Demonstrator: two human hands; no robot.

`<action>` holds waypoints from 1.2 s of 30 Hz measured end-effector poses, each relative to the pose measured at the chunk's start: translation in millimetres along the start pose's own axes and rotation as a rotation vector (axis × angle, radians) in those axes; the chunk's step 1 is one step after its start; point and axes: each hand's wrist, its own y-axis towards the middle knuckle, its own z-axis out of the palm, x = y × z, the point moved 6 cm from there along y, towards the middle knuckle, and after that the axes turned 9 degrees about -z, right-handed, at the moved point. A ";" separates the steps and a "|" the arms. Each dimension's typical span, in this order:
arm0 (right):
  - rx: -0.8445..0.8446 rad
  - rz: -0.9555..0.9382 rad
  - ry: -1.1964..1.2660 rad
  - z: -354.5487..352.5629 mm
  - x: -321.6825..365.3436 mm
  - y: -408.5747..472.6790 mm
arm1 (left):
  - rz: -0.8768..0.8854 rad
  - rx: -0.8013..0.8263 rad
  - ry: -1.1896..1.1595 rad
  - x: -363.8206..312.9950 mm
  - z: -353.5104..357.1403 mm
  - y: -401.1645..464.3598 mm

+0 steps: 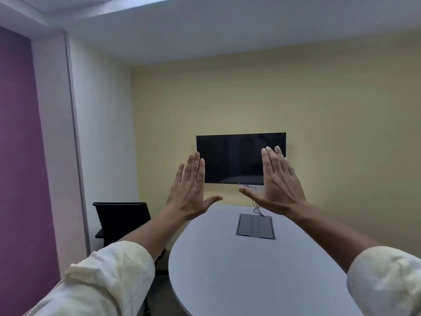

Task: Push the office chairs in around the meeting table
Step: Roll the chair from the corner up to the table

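A black office chair [120, 221] stands at the left of the white oval meeting table [239, 270], near the far corner, its back facing me and partly hidden by my left forearm. I hold both hands raised in the air over the table, backs toward me, fingers straight and thumbs spread. My left hand [190, 190] is above the table's far left edge. My right hand [276, 181] is above the far end. Neither hand touches or holds anything.
A dark screen [234, 156] hangs on the yellow far wall, with a socket and cables below it. A grey cable hatch [255, 226] sits in the tabletop. A purple panel [20, 167] and a white wall close off the left side.
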 end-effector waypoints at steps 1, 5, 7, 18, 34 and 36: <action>-0.002 0.009 0.000 7.7 5.2 5.7 | 0.000 -0.004 0.005 6.9 2.6 1.9; 0.007 0.051 -0.013 37.9 23.3 30.5 | 0.000 -0.006 0.012 41.2 21.1 15.1; 0.013 0.044 -0.019 54.1 30.6 41.0 | -0.008 0.003 -0.001 56.6 33.3 20.7; 0.108 0.009 0.017 157.7 25.6 88.0 | -0.049 0.026 -0.026 110.5 123.7 52.1; 0.229 -0.179 0.307 381.8 71.5 155.2 | -0.294 0.269 0.151 220.4 280.8 29.0; 0.252 -0.198 0.346 410.9 94.4 161.1 | -0.333 0.303 0.172 247.8 292.4 22.0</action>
